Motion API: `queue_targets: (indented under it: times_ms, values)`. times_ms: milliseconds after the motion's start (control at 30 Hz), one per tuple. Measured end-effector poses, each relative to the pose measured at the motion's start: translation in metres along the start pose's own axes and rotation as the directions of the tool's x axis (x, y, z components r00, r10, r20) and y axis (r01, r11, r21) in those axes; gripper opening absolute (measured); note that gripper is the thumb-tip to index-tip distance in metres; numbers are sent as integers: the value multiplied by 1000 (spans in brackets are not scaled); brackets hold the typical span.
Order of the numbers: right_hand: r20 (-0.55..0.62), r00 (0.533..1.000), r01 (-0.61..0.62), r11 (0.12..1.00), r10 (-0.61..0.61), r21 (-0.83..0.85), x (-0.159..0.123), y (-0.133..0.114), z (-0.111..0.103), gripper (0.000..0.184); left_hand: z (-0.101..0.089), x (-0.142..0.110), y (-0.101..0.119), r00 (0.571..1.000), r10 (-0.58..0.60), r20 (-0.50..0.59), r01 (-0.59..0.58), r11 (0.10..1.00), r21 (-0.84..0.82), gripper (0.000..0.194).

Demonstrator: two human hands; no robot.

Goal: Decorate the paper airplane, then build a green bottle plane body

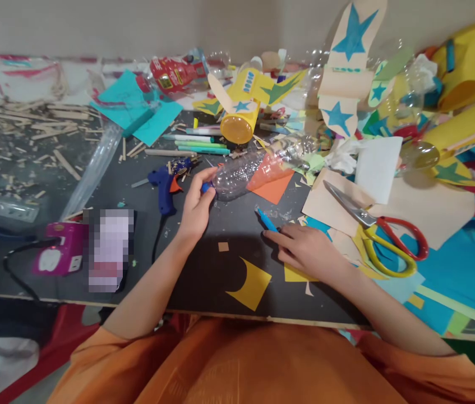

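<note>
My left hand (197, 207) is closed, thumb and fingers pinching a small blue cap (207, 187) at the near end of a clear plastic bottle (237, 174). Whether the cap belongs to the bottle or to a marker, I cannot tell. The bottle lies on its side, partly over an orange paper piece (277, 188). My right hand (304, 247) rests low over the table with a blue marker (266, 219) in its fingers, the pale tip pointing away to the left. Below the hands lies a yellow paper offcut with a curved cut (254, 283).
Left of my left hand are a blue glue gun (165, 185), a phone (109, 247) and a purple box with a cable (58, 249). Large scissors (372, 221) lie on paper at right. Markers (201, 147), a yellow bottle craft (239, 109) and wood sticks (58, 118) sit farther back.
</note>
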State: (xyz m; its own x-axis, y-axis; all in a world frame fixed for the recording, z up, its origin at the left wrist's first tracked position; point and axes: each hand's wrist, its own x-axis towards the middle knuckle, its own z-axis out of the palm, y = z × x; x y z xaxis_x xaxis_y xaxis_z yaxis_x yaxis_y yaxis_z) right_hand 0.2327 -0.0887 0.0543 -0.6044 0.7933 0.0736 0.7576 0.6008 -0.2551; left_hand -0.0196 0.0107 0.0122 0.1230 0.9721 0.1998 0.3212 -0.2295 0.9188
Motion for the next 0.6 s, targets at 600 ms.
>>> queue_targets:
  times_ms: [600]
  values:
    - [-187,941,-192,898,283,395,-14,20,4,36,-74,-23,88,994,104,-37,-84,929,361,29]
